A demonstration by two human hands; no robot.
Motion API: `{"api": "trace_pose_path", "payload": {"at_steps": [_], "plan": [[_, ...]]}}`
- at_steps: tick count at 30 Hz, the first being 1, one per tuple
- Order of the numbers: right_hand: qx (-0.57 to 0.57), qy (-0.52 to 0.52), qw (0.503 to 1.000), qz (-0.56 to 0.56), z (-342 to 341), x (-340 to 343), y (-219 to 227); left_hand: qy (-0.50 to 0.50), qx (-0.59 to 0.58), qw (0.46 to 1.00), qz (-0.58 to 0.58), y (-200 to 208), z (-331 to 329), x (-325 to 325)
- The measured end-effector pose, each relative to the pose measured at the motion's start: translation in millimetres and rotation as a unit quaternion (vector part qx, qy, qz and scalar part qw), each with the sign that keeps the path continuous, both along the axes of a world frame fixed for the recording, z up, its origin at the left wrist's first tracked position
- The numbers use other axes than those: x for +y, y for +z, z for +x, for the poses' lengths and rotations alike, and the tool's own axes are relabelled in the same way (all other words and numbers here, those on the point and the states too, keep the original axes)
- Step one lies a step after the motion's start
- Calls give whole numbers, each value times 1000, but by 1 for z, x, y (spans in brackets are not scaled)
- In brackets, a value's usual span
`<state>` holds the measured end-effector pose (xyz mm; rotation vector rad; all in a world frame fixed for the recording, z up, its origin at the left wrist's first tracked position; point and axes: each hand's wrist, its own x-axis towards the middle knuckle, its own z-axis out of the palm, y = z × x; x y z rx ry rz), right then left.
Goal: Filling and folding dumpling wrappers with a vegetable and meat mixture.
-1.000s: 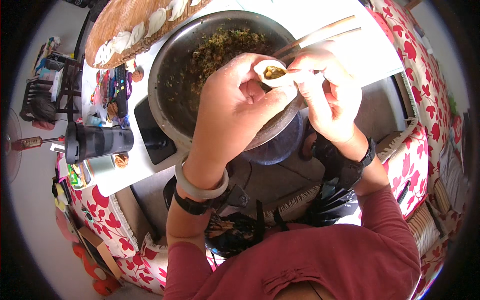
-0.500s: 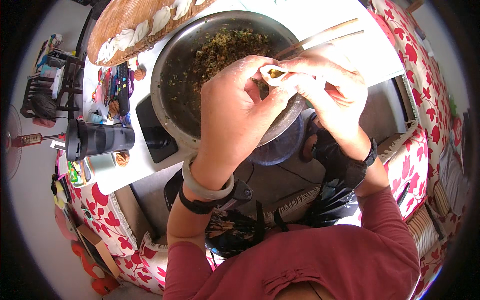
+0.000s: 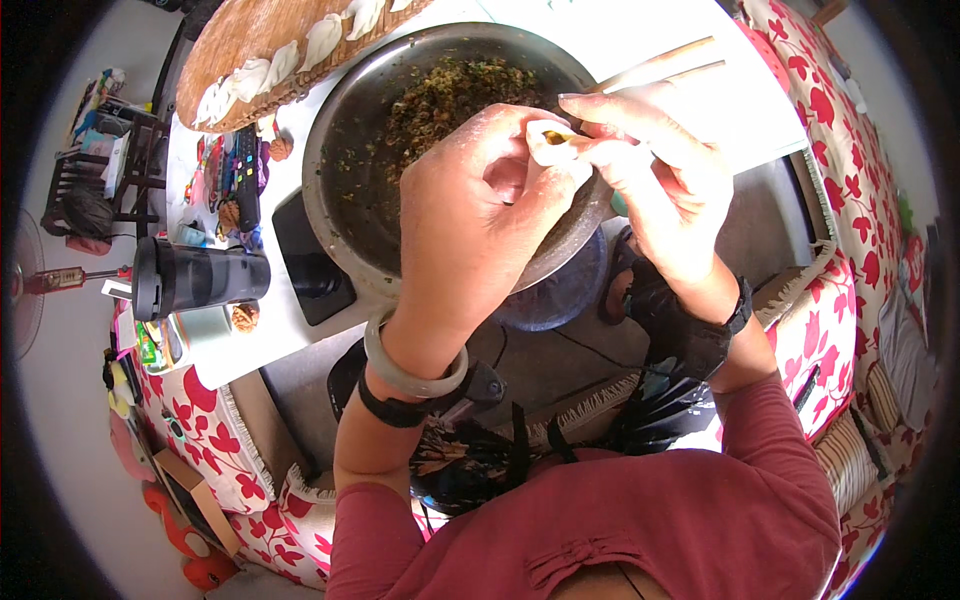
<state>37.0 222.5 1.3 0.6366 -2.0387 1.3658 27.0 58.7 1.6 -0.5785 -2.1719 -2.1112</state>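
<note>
A partly folded dumpling is held up over the near right side of a wide metal bowl. Some greenish-yellow filling shows in its opening. My left hand grips the dumpling between thumb and fingers. At its right edge, the thumb of my right hand presses the wrapper, with the index finger raised a little off it. Below both hands, the bowl holds minced filling with green bits. A pair of chopsticks leans over the bowl's right rim; their lower ends are hidden behind my hand.
Shaped dumplings lie in a row on a round wooden board at the upper left. A dark lidded cup, a black tablet-like slab and a remote control are on the white table, left of the bowl.
My right index finger has lifted and opened away from the dumpling. The dumpling has tilted slightly, and its opening looks narrower. My left hand has barely moved.
</note>
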Motion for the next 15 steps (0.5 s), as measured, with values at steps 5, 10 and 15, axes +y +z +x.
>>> {"api": "trace_pose_path", "payload": {"at_steps": [5, 10, 15], "plan": [[10, 9, 1000, -8, -4, -1, -5, 19, 21, 997, -68, 6, 3, -2], [97, -14, 987, 127, -2, 3, 4, 23, 9, 996, -89, 9, 5, 0], [40, -14, 996, 80, 2, 1, -5, 26, 28, 991, -126, 10, 4, -1]]}}
